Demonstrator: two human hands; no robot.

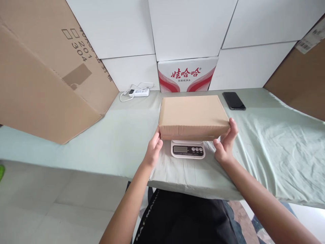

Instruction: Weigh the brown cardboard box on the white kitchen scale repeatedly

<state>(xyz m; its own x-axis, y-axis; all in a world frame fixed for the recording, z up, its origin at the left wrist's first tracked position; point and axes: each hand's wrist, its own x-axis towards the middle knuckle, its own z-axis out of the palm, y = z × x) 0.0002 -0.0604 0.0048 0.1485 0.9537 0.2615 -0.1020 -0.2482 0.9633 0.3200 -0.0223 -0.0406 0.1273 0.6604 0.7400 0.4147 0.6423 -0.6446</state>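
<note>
A closed brown cardboard box (193,113) is over a white digital kitchen scale (188,154), covering its weighing platform; whether it rests fully on it I cannot tell. Only the scale's front shows, with a grey display and several round buttons. My left hand (154,147) is at the box's front left corner, its fingers partly hidden along the side. At the front right corner my right hand (226,142) grips the box, fingers on its right side and thumb near the lower front edge.
On the cloth-covered table (122,135) a black phone (234,101) lies at the back right. A white power strip (139,92) with a cable lies at the back left. A red and white carton (188,75) stands behind. Large cardboard sheets (48,81) flank the left, another cardboard piece (302,74) the right.
</note>
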